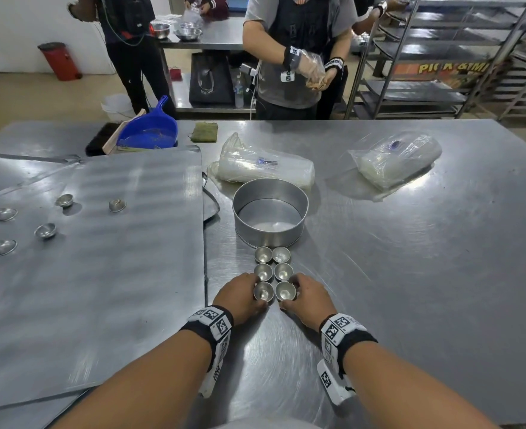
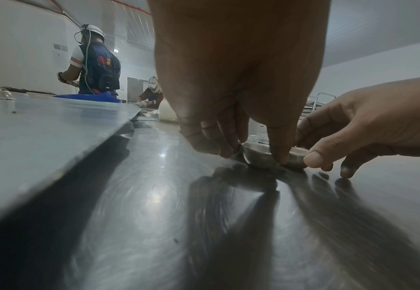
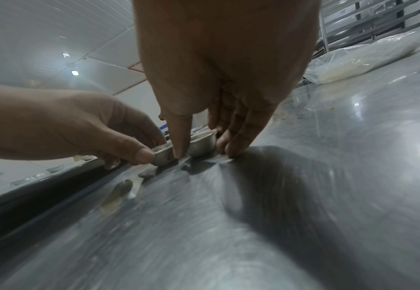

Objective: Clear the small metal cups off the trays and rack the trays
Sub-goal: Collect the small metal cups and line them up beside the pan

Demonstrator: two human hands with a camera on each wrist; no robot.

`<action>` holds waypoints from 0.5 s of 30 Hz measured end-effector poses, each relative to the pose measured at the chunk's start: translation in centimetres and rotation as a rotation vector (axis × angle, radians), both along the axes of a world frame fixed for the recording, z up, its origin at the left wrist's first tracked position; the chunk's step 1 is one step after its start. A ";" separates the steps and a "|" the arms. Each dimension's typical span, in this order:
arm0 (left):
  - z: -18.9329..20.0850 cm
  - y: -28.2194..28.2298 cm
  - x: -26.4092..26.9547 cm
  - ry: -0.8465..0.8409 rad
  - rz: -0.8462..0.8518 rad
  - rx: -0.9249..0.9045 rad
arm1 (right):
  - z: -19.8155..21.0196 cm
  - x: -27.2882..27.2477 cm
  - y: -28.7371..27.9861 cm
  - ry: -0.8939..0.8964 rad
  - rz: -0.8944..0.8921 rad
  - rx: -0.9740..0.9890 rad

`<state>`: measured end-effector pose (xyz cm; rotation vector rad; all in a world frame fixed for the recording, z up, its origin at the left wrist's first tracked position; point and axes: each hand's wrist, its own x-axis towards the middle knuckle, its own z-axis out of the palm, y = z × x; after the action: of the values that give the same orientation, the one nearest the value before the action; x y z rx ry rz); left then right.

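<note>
While gripped: cups (image 1: 273, 293) btwn both hands.

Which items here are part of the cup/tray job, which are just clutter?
Job:
- six cups in two rows on the table
- left hand and right hand on nearest pair
- cups left on tray
- rack

Clutter:
- round pan
- dustpan
- plastic bags
- green cloth

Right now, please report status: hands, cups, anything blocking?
Left hand and right hand each grip a nearest-row cup. Six cups paired on table; others remain on tray. Nothing blocking.
</note>
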<state>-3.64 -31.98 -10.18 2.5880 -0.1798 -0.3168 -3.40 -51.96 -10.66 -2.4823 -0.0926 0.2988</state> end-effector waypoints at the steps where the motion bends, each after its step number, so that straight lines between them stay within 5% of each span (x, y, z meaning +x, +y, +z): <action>1: -0.1 0.0 0.0 -0.001 -0.001 0.000 | 0.0 0.0 0.0 -0.001 -0.001 -0.001; 15: -0.2 0.1 0.3 0.009 -0.011 0.016 | 0.2 -0.2 -0.1 0.039 -0.032 0.003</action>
<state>-3.39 -31.83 -10.42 2.6016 -0.1897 -0.3347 -3.61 -52.05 -10.41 -2.4712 -0.0370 0.3331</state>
